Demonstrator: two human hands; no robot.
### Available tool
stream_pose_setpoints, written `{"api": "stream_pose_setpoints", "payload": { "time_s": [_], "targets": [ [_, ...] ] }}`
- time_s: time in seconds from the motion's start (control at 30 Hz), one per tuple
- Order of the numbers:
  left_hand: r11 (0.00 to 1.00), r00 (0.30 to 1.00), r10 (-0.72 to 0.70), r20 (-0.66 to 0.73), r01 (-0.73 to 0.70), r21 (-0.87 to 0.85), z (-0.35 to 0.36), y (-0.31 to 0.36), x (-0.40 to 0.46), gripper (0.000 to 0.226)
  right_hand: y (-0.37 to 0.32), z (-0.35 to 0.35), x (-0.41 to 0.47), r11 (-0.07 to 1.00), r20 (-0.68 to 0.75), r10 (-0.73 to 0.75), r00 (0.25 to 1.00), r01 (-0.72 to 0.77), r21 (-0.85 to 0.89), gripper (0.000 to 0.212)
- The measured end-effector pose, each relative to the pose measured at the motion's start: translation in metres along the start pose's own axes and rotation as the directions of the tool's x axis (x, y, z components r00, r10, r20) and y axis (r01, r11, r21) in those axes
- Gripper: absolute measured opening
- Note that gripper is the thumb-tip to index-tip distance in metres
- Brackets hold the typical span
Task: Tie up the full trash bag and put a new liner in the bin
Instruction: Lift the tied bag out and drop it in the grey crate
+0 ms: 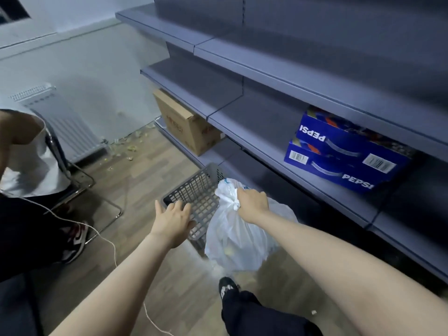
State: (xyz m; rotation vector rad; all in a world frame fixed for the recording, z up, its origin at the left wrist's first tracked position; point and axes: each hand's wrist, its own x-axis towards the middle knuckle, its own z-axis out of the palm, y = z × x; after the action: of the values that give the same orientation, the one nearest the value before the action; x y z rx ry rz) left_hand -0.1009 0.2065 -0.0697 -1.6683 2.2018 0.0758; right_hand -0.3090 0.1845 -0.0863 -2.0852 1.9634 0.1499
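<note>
Trash bag (238, 236) hangs under rt hand (253, 202) grip clamped on knot, lt hand (173, 220) fingers apart on bin (194, 190) rim
</note>
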Motion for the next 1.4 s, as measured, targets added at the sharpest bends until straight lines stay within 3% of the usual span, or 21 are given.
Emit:
{"api": "stream_pose_setpoints", "payload": {
  "time_s": [0.3, 0.5, 0.73, 0.97, 1.17, 1.4],
  "targets": [
    [0.998, 0.997, 0.069, 0.038, -0.069, 0.007, -0.012, -0.092, 0.100, 0.041, -0.054, -0.006, 0.125, 0.991, 0.037, 0.104, 0.994, -0.107, 0.082, 0.041],
    [0.980, 0.978, 0.194, 0.073, -0.197, 0.035, -0.011, -0.154, 0.183, 0.043, -0.098, -0.006, 0.204, 0.961, -0.005, 0.218, 0.976, -0.214, 0.175, 0.038],
    [0.906, 0.906, 0.411, 0.102, -0.418, 0.063, -0.014, -0.228, 0.292, 0.047, -0.154, 0.001, 0.293, 0.875, 0.036, 0.425, 0.904, -0.421, 0.238, 0.030],
    [0.831, 0.822, 0.529, 0.209, -0.552, 0.066, 0.008, -0.287, 0.374, 0.046, -0.193, 0.017, 0.368, 0.763, 0.126, 0.549, 0.826, -0.557, 0.328, 0.029],
    [0.875, 0.843, 0.469, 0.265, -0.484, -0.008, 0.055, -0.308, 0.438, 0.050, -0.198, 0.055, 0.426, 0.742, 0.133, 0.562, 0.816, -0.569, 0.356, 0.030],
    [0.911, 0.868, 0.410, 0.279, -0.404, -0.080, 0.147, -0.296, 0.503, 0.050, -0.170, 0.148, 0.486, 0.689, 0.123, 0.603, 0.788, -0.592, 0.418, 0.028]
  ]
}}
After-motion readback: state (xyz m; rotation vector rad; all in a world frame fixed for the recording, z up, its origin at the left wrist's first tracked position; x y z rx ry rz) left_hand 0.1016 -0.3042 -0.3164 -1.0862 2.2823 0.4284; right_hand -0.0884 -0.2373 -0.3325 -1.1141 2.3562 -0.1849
